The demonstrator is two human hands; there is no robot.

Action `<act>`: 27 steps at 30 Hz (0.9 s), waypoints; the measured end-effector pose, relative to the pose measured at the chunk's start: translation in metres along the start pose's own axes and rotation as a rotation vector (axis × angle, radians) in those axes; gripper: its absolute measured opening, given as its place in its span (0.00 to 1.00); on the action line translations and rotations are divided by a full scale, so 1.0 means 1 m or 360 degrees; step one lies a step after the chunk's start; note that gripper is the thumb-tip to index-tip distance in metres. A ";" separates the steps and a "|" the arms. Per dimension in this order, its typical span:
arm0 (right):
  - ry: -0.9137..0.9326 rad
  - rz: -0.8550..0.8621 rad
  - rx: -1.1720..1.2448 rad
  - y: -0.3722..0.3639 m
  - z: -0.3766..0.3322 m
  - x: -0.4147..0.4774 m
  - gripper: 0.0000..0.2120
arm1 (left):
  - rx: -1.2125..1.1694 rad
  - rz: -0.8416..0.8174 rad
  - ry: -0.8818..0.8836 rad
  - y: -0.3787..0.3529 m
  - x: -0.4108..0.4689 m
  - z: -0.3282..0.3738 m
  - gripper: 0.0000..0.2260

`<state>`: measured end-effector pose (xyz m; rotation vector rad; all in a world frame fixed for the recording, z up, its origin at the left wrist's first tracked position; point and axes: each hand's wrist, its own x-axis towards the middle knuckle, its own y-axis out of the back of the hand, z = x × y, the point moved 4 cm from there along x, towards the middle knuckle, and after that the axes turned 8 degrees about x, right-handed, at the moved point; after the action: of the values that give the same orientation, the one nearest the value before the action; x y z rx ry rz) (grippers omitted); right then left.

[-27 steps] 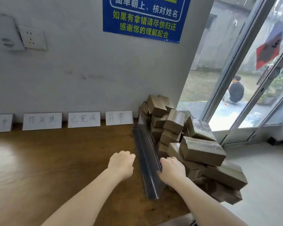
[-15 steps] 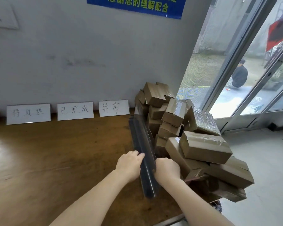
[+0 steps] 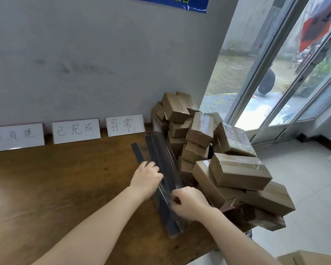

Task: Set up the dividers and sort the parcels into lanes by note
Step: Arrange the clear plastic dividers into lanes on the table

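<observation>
One strip (image 3: 138, 152) has just come away from the dividers (image 3: 158, 152): it now fans out to the left of the dark bundle, its far end pointing towards the notes (image 3: 75, 131) propped along the wall. Half a second ago the bundle lay as one tight stack with both hands closing on it, and a little before that the left hand (image 3: 146, 180) was a loose fist clear of it, so this is the first divider to be separated. The left hand's fingers now curl over the near end of that strip, holding it. The right hand (image 3: 189, 204) pinches the near part of the bundle between thumb and bent fingers, which I take to be steadying it. The bundle lies on the table (image 3: 46, 188), running near to far, hard against the left side of the parcels (image 3: 237, 171), which are heaped on the table's right end. From where I stand no lane is marked out yet and no parcel has left the heap, so the task looks to be barely started, with the freed strip ready to be laid between two notes. The view has also tipped down and closer: only the lower edge of the poster (image 3: 180, 2) shows now, and three notes instead of four.
</observation>
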<state>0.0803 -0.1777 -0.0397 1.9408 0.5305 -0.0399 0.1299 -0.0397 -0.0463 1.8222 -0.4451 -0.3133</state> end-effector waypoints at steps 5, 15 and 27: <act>-0.0164 0.0101 0.0131 0.007 0.002 0.007 0.11 | 0.0008 -0.0153 -0.0037 -0.010 -0.009 -0.026 0.10; -0.0494 0.0311 -0.0250 0.012 0.005 0.028 0.08 | -0.0027 -0.0465 0.0357 -0.049 -0.042 -0.093 0.07; -0.0358 0.0159 -0.0145 -0.010 -0.027 0.045 0.18 | -0.0194 -0.0421 0.0786 -0.069 -0.088 -0.153 0.08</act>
<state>0.1110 -0.1352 -0.0491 1.8426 0.2815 -0.1654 0.1267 0.1487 -0.0688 1.7626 0.1568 -0.0591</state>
